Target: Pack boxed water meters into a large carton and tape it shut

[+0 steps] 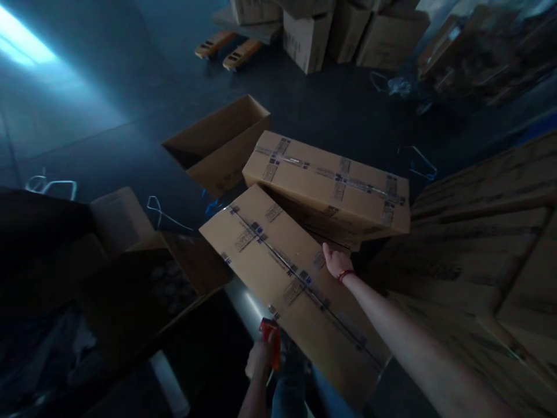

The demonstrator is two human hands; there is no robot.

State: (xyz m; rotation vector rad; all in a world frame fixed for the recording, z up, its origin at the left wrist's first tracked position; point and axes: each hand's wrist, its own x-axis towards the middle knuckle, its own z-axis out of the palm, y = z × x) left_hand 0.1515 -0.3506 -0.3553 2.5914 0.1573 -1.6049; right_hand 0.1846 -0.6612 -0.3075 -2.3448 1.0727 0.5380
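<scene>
A long taped cardboard box (278,255) lies at a slant in front of me. My right hand (337,263), with a red band on the wrist, is at its right long edge, thumb on top; its fingers are hidden beyond the edge. My left hand (260,354) is closed on a red tool (270,339) beside the box's near left edge. What the tool is cannot be made out clearly. Behind the near box, a second taped box (326,180) touches or nearly touches it.
An open-topped carton (221,145) stands behind, on the dark floor (143,116). At left, an opened box (191,261) holds items too dark to tell. Stacked cartons (470,244) line the right. Orange pallet-jack forks (241,53) and loose straps (161,212) are on the floor.
</scene>
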